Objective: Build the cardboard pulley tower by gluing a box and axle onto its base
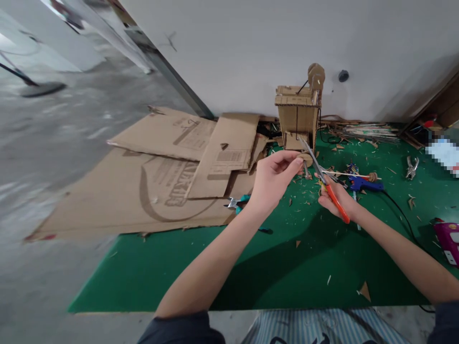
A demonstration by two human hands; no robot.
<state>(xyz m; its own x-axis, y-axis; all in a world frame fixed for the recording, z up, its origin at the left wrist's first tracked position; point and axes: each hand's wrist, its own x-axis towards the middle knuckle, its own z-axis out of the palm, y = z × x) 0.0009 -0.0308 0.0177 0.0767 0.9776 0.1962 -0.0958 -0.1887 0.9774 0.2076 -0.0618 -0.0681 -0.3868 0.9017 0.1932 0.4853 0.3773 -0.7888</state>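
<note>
My left hand [278, 179] pinches a small round piece of cardboard [305, 159] between thumb and fingers, above the green tabletop. My right hand [335, 197] is closed around scissors [332, 193] with orange handles. Their blades point up and away from me, right beside the cardboard piece, and look slightly parted. Behind both hands stands a cardboard box structure [297, 117] with a round cardboard disc [316, 76] at its top. A blue glue gun [366, 184] lies just right of my right hand, its black cord trailing right.
Large flattened cardboard sheets [165, 186] cover the table's left side and overhang it. Teal-handled pliers [236, 203] lie by my left forearm. Metal pliers [412, 168], a bundle of thin sticks [369, 132] and a magenta box [448, 239] are on the right. Cardboard scraps litter the green table [143, 277].
</note>
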